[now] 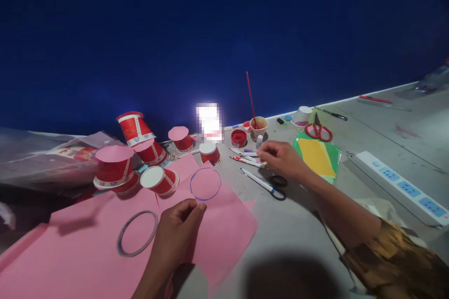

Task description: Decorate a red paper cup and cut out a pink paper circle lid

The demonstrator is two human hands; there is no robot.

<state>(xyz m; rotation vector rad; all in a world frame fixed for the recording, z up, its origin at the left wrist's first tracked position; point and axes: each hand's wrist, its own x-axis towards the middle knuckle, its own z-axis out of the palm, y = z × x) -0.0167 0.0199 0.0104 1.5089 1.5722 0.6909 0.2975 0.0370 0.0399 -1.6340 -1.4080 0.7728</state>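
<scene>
A pink paper sheet (231, 224) carries a blue hand-drawn circle (205, 184). My left hand (177, 229) is closed on this sheet just below the circle, thumb and fingers pinched together. To its left lies a grey ring (137, 233), like a tape roll, on a larger pink sheet (87, 238). Over the pens my right hand (280, 159) has its fingers drawn together; what they hold, if anything, is hidden. White and red pens (247, 161) lie at its fingertips. Just below are black-handled scissors (277, 188) and a white-and-blue pen (256, 180).
Red paper cups (114, 168), some topped with pink paper, stand at left. A paint jar (239, 138) and a cup with a red stick (258, 128) are at the back. Red-handled scissors (318, 131), yellow paper (317, 156) and a power strip (400, 187) lie right.
</scene>
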